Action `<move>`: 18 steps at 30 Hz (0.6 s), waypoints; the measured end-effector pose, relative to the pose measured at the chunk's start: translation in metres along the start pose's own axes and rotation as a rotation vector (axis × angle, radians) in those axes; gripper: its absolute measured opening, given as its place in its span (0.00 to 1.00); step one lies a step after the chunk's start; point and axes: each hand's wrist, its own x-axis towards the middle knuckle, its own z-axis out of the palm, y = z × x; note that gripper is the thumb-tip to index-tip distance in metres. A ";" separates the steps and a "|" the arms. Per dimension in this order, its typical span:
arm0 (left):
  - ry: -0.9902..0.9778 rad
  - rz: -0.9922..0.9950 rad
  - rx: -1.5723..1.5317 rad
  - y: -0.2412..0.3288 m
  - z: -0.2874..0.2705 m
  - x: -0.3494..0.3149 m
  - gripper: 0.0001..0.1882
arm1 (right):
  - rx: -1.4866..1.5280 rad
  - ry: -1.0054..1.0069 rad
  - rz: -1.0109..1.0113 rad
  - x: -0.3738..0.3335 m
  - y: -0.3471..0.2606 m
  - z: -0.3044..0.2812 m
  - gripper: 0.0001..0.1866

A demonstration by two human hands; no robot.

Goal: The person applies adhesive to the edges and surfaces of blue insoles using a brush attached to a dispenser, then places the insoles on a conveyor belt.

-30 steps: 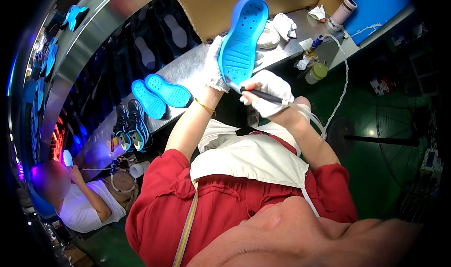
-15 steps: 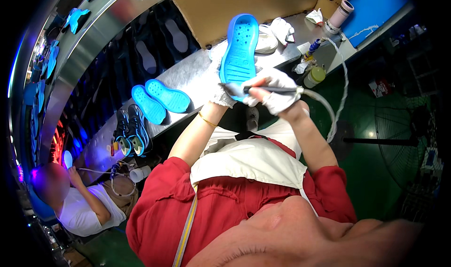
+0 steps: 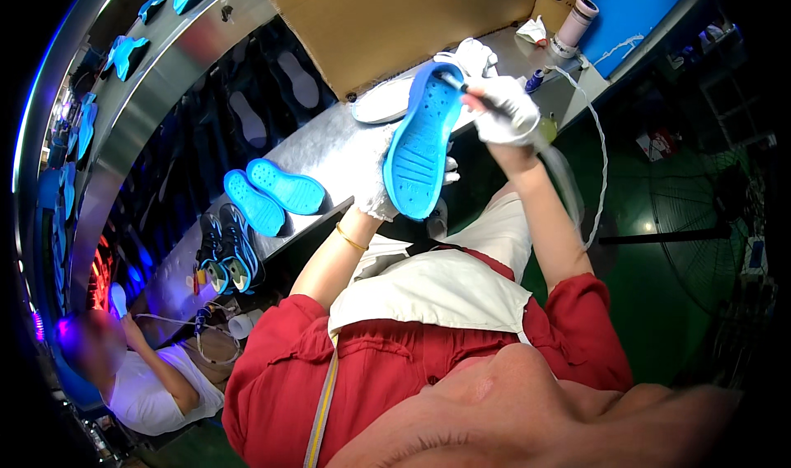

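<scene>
Head view: left grip (image 3: 376, 181) clasps sole (image 3: 422, 151), right grip (image 3: 508, 112) pinches brush (image 3: 455, 82).

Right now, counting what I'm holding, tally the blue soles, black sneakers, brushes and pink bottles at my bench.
Blue soles: 3 (one in your left hand)
Black sneakers: 2
Brush: 1 (in your right hand)
Pink bottle: 1
Total: 7

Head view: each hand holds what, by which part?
Left hand: blue sole, by both edges of its nearer half. Right hand: brush-like tool, by its dark handle.
</scene>
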 end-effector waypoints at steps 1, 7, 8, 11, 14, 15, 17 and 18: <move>-0.054 0.035 -0.017 0.002 0.001 0.001 0.39 | -0.044 -0.061 0.004 -0.008 -0.010 0.004 0.15; 0.040 0.191 0.071 0.016 -0.019 0.005 0.36 | 0.599 -0.219 0.513 -0.049 -0.067 0.010 0.11; 0.078 0.225 0.215 0.018 -0.007 0.005 0.38 | 0.704 -0.272 0.768 -0.040 -0.073 0.000 0.08; 0.137 0.249 0.120 0.019 0.000 0.011 0.40 | 0.600 -0.090 0.852 -0.047 -0.058 -0.021 0.05; 0.134 0.305 0.127 0.020 -0.003 0.008 0.40 | 0.792 -0.117 0.962 -0.040 -0.066 -0.028 0.04; 0.135 0.305 0.123 0.020 -0.001 0.008 0.40 | 0.792 -0.165 1.002 -0.041 -0.069 -0.029 0.04; 0.179 0.219 0.063 0.022 0.006 0.006 0.41 | 0.815 -0.180 1.038 -0.044 -0.076 -0.023 0.05; 0.182 0.218 0.062 0.022 0.005 0.004 0.41 | 0.828 -0.197 1.048 -0.045 -0.078 -0.020 0.05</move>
